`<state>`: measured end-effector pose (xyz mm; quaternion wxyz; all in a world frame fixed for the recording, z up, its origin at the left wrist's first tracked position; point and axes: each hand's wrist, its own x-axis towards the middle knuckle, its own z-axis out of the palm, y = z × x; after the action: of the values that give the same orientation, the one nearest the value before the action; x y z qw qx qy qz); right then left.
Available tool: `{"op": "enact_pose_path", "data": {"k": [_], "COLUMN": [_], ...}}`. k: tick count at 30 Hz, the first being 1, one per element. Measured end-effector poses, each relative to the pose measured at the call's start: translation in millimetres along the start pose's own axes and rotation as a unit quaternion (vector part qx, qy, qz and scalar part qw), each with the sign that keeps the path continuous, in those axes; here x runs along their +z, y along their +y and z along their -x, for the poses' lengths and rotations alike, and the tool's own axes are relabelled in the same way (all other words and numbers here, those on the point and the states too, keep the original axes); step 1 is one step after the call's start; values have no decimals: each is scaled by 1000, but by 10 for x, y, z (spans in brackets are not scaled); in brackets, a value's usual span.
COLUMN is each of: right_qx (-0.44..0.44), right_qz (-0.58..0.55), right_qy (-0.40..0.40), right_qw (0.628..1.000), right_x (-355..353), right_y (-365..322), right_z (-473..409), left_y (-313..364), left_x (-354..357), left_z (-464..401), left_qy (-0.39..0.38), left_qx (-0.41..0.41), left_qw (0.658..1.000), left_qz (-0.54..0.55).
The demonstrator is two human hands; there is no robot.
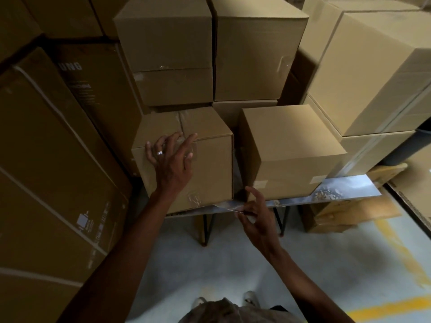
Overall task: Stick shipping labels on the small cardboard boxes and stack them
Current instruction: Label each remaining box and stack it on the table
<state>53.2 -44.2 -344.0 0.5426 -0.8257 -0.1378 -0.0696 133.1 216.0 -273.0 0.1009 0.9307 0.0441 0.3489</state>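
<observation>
Two small cardboard boxes stand side by side on a low metal table. My left hand rests with spread fingers on the top front edge of the left box, over its clear tape seam. The right box stands apart, untouched. My right hand hovers at the table's front edge below the gap between the boxes, and its thumb and forefinger pinch a thin pale slip, perhaps a label or tape; I cannot tell which. Two more small boxes are stacked behind.
Tall dark cartons lean close on the left. Bigger boxes are piled at the right on the table. Flattened cardboard lies on the floor under the table's right end. Yellow floor lines run at the right. My shoes show at the bottom.
</observation>
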Motion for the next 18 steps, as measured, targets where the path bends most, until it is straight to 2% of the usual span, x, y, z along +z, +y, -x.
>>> {"op": "enact_pose_path", "data": {"k": [6,11,14,18], "right_qx": [-105,-90,-41,3], "right_qz": [53,55,45,23], "right_qy": [-37,-18,-1,-4], "right_qw": [992,994,998,1000], "right_x": [-41,-140,-355,-428], "right_y": [-82,-198,-218,-221], "right_z": [152,278,300,222], "left_y": [-125,-374,-529,-404], "left_x": [-8,-12,136,242], "left_z": [-115,-325,-75,238], "left_qy": [19,-21,-67,-94], "left_qx": [11,6,-9,-35], "left_qw": [1000,999,995,994], "left_qz": [20,39,72,38]}}
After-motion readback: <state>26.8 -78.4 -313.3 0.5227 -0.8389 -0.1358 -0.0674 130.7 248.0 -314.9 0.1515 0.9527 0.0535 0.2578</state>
